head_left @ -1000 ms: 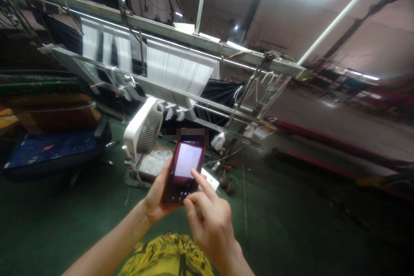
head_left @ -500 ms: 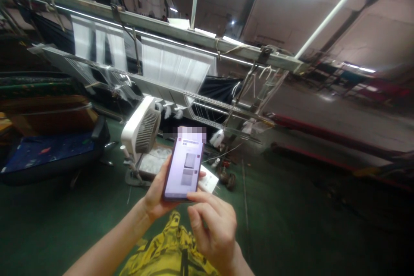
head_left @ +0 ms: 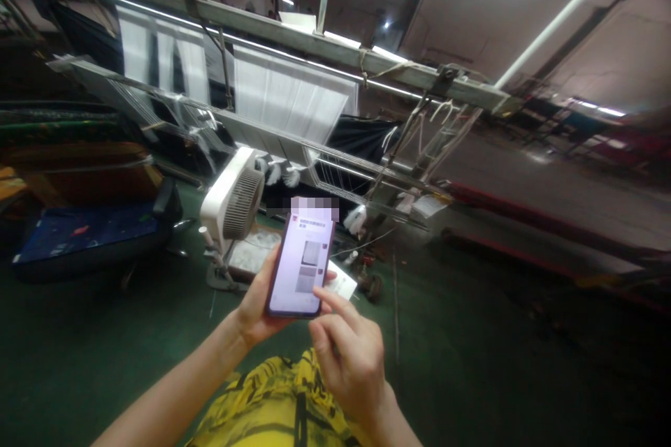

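Observation:
A smartphone [head_left: 286, 276] with a lit screen lies tilted in my left hand [head_left: 256, 304], whose fingers wrap round it from behind. The screen shows a chat with two grey pictures; its top is blurred out. My right hand [head_left: 351, 346] is over the phone's lower right corner, index finger stretched to the screen and the other fingers curled, with nothing in it. White paper [head_left: 344, 285] shows just right of the phone; whether my left hand touches it I cannot tell.
A white box fan [head_left: 231, 195] stands behind the phone. Beyond it runs a long metal frame [head_left: 262, 31] hung with white threads [head_left: 286, 87]. A chair with a blue cushion [head_left: 89, 230] is at left, on a green floor [head_left: 157, 342]. Red rails [head_left: 498, 202] lie at right.
My right index finger has moved up from the screen's bottom edge to the lower picture. My left hand keeps its hold on the phone. The view has shifted slightly.

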A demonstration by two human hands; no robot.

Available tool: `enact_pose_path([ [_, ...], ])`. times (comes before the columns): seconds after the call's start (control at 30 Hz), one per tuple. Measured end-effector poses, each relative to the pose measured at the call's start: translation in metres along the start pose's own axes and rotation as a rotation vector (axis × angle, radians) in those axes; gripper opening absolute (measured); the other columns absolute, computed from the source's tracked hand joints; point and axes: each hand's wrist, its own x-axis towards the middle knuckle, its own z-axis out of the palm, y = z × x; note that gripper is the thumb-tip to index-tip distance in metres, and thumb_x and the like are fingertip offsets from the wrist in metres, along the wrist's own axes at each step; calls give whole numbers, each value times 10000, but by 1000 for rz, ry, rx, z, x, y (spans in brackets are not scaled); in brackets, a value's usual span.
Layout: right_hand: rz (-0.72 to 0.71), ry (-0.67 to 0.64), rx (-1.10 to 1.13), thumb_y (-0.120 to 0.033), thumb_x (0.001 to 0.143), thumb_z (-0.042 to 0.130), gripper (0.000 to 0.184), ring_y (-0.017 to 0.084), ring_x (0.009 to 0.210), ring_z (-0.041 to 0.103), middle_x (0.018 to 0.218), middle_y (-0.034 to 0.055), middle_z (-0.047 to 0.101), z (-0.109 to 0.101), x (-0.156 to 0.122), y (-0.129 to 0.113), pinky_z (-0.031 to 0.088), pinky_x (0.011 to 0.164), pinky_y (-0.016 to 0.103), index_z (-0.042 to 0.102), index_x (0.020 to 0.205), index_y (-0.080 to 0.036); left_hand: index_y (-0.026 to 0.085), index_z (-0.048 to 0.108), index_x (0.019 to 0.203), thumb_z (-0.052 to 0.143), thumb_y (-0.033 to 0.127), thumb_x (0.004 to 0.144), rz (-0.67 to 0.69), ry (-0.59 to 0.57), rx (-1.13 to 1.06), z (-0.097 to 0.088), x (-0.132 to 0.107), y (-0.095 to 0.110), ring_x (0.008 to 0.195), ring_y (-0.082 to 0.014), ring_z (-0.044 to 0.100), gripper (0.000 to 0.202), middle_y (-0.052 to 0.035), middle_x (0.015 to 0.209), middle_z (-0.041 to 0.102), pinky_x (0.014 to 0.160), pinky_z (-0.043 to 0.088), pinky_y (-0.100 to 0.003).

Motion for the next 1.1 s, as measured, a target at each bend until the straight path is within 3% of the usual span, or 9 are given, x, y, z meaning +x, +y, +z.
enact_pose_path([
  [0.13,21,-101,-90,-184,861,477,180,233,954,639,1203,170,575,-5,12,6,542,730,296,588,723,-152,112,589,1138,364,485,866,-3,46,-23,-2,1,1,826,-232,655,514,-130,885,705,792,487,-363],
  [0.43,-21,-141,-169,-242,886,437,270,209,777,684,1214,188,562,-1,32,11,551,594,278,577,675,-147,113,608,1115,421,455,853,25,126,-26,0,3,1,832,-230,656,469,-129,933,697,745,509,-320],
  [0.57,-31,-173,-182,-247,891,429,275,227,834,676,1206,188,569,1,33,12,558,641,303,577,681,-147,97,579,1153,388,451,867,24,159,-9,0,2,2,793,-229,661,494,-137,900,702,718,509,-323],
  [0.77,-90,-129,-106,-209,886,441,261,198,776,683,957,136,695,0,31,8,557,614,272,580,672,-157,59,554,1175,341,475,876,-1,89,-22,-3,3,3,894,-253,638,556,-167,933,690,828,471,-369],
  [0.93,-50,-96,-130,-213,880,443,251,211,795,677,1136,170,620,-2,31,10,552,615,286,582,680,-153,97,604,1116,355,442,882,22,103,-40,-4,4,2,878,-235,644,486,-135,920,699,824,475,-355],
  [1.1,-40,-118,-135,-210,876,456,234,222,817,673,1171,174,597,-1,30,12,552,630,297,587,692,-146,111,646,1042,377,457,870,11,110,-32,-4,4,2,835,-225,654,471,-123,909,703,763,501,-330],
])
